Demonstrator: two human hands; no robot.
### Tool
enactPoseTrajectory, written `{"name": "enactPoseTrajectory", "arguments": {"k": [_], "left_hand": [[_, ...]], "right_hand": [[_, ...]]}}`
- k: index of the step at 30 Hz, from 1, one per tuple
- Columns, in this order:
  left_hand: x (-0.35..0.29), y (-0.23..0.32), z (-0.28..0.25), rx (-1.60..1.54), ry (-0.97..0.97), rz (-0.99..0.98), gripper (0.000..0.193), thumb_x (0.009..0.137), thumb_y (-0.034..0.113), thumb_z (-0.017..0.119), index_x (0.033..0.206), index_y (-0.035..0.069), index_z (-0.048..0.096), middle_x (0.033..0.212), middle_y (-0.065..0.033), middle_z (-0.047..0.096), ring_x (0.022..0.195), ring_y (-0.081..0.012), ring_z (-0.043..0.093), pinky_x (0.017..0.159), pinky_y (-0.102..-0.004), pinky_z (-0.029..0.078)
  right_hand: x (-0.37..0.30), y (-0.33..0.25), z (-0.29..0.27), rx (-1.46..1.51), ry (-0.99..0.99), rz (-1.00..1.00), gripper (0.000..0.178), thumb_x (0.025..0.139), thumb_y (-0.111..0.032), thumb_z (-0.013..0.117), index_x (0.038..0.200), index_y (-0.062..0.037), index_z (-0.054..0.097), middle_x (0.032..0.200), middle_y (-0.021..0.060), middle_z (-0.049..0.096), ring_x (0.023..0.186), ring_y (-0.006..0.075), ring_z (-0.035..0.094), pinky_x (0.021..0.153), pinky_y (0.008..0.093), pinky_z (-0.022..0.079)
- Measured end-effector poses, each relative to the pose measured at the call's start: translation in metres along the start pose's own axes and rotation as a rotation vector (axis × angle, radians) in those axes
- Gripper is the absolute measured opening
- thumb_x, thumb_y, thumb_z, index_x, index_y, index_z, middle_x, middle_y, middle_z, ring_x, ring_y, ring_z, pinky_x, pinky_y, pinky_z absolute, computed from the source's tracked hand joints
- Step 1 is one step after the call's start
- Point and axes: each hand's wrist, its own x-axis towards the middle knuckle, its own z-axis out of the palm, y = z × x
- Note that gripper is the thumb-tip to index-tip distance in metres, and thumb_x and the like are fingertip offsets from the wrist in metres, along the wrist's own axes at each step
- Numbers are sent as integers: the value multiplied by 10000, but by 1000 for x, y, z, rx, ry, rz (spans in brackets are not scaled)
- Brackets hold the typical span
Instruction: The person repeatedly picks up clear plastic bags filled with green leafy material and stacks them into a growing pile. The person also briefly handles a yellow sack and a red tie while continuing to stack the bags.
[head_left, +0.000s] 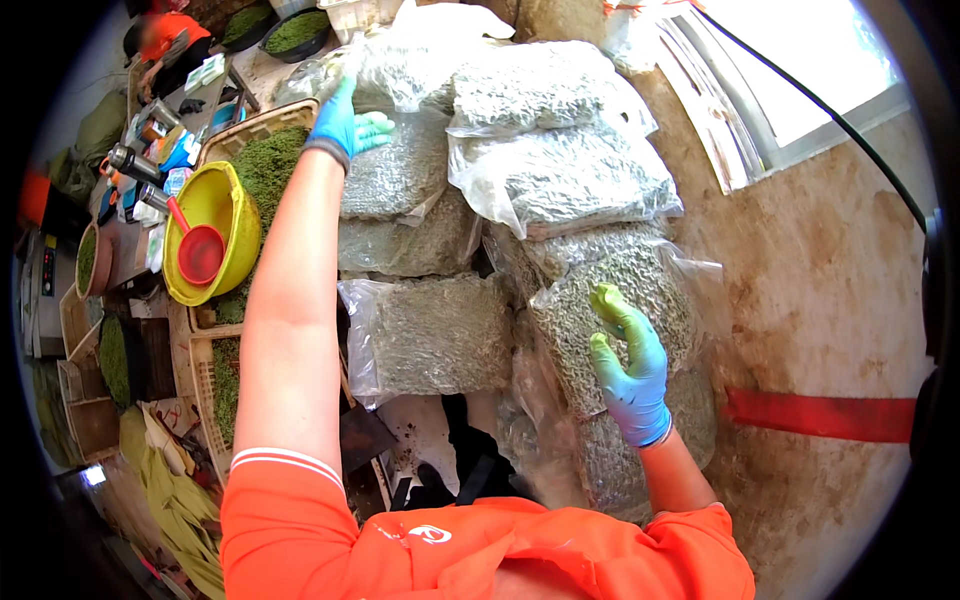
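Stacked clear plastic bags (565, 180) of grey-green plant material fill the middle, in two columns in front of the person. The bare left arm (295, 290) stretches nearly straight forward along the left column, past a yellow basin (245, 235). The right forearm (675, 480) is short in view, angled up and inward. The gloved right hand (633, 375) hovers or rests over a right-column bag, thumb and fingers parted and curved, clamped on nothing; contact is unclear. The gloved left hand (345, 125) spreads its thumb from its fingers beside a far bag; whether it touches cannot be told.
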Motion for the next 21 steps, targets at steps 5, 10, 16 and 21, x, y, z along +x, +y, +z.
{"name": "enactPoseTrajectory", "arguments": {"k": [5,10,16,21], "left_hand": [[-51,-93,-31,279,-45,111,494,904,370,531,1272,50,455,851,-106,632,675,-178,633,544,-294,532],[-175,-215,-66,280,-148,231,272,891,127,587,1127,5,535,789,-2,577,617,-74,535,557,-220,458],[-375,-344,-171,516,-249,101,374,842,128,640,1176,-12,548,852,-18,620,731,-78,551,680,-245,477],[-499,-336,-236,770,-212,10,368,837,167,640,1165,13,575,820,-71,641,690,-102,575,677,-249,485]], "right_hand": [[-34,2,-9,-202,-25,-15,404,760,13,605,1158,23,541,1151,189,588,1056,324,570,924,364,440],[-77,16,-11,-431,-43,-62,416,747,-27,625,1154,11,546,1128,184,591,1013,340,566,894,383,449],[-95,-28,8,-614,-60,-359,443,693,-32,630,1122,33,542,1048,189,579,965,364,560,838,412,467],[-137,-65,42,-489,-124,-439,422,699,-56,611,1103,45,544,1037,195,586,946,363,570,818,417,478]]}}
